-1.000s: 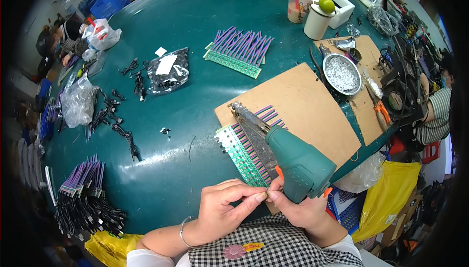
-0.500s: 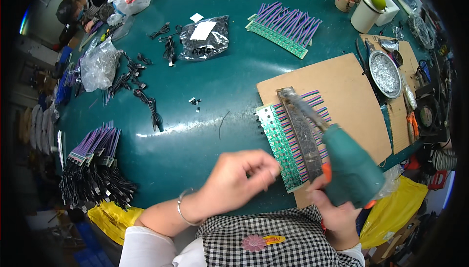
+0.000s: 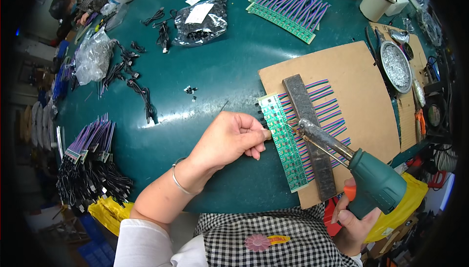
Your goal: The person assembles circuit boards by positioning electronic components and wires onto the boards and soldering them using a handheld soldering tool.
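Note:
A green soldering gun (image 3: 378,184) with an orange trigger is gripped in my right hand (image 3: 359,223). Its metal tip reaches over the dark bar (image 3: 300,98) to the wire side of a green circuit-board panel (image 3: 283,145). Purple, green and dark wires (image 3: 330,106) run from the panel under the bar, which lies across them. At the panel's left edge, beside small black parts, my left hand (image 3: 232,137) is closed in a pinch. What its fingertips hold, if anything, is too small to make out.
The panel's wires rest on a cardboard sheet (image 3: 371,81). Another wired panel (image 3: 288,20) lies beyond it. Small black parts (image 3: 190,90) lie on the green table, with black cables and a bag (image 3: 200,25) further off. A metal bowl (image 3: 395,67) stands right; wired bundles (image 3: 93,164) lie left.
The soldering gun has moved right and toward me, its tip dropping from the bar's far end to the panel. My left hand has moved away from me along the panel's left edge.

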`<state>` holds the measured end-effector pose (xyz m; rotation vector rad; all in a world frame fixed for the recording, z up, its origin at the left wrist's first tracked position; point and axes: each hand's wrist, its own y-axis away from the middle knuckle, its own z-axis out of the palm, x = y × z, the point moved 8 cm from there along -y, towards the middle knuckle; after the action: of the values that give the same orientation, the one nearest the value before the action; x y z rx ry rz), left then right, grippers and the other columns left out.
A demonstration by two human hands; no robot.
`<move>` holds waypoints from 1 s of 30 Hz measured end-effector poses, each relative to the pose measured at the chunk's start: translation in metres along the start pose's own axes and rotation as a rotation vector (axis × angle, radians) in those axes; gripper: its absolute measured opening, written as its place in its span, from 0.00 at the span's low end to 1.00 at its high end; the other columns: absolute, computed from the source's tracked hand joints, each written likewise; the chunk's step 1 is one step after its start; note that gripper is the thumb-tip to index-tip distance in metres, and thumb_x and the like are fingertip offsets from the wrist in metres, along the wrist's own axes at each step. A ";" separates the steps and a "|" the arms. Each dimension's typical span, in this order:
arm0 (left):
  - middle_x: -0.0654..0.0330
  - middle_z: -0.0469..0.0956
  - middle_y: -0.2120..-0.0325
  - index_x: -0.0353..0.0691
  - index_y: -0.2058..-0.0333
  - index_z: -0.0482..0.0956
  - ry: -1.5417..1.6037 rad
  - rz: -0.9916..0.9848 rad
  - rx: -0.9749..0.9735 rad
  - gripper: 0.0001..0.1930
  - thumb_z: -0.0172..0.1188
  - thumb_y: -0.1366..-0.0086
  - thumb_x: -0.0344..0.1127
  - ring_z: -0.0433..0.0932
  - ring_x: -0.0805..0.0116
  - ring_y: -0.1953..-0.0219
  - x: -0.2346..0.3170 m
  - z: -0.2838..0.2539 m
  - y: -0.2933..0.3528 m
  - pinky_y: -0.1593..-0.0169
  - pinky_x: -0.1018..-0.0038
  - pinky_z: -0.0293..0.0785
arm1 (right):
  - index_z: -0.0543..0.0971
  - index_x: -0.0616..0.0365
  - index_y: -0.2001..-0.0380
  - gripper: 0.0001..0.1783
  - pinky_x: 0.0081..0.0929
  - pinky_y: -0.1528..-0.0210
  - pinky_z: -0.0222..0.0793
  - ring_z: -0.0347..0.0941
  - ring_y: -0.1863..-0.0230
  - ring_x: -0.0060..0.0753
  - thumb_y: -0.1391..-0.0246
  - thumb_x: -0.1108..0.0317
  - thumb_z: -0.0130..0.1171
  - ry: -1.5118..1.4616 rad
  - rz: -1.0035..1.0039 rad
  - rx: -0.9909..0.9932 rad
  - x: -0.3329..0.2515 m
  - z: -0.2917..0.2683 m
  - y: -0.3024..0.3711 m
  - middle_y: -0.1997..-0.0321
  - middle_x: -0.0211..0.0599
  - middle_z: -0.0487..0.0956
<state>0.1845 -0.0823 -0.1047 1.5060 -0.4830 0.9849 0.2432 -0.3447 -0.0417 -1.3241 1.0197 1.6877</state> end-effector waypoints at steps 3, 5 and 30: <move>0.61 0.76 0.83 0.31 0.76 0.76 0.034 0.007 -0.010 0.07 0.58 0.42 0.29 0.74 0.78 0.82 -0.001 0.001 -0.001 0.76 0.84 0.71 | 0.57 0.75 0.52 0.37 0.19 0.90 0.66 0.67 0.85 0.26 0.63 0.73 0.66 0.027 0.023 -0.036 0.002 0.003 0.001 0.57 0.53 0.67; 0.61 0.75 0.83 0.31 0.77 0.76 0.056 0.011 0.003 0.07 0.57 0.43 0.28 0.74 0.77 0.82 0.000 0.001 0.000 0.76 0.84 0.71 | 0.58 0.74 0.53 0.36 0.19 0.89 0.67 0.67 0.85 0.27 0.63 0.74 0.65 0.036 0.099 -0.066 0.009 0.004 0.004 0.58 0.53 0.67; 0.60 0.75 0.82 0.31 0.76 0.75 0.074 0.023 0.032 0.07 0.57 0.43 0.29 0.74 0.77 0.82 -0.002 0.001 0.000 0.75 0.83 0.73 | 0.63 0.74 0.59 0.29 0.20 0.88 0.66 0.65 0.88 0.26 0.64 0.72 0.63 0.067 0.083 -0.058 0.003 0.009 -0.001 0.81 0.41 0.69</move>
<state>0.1840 -0.0838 -0.1060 1.4892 -0.4344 1.0674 0.2398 -0.3359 -0.0438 -1.4009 1.0851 1.7563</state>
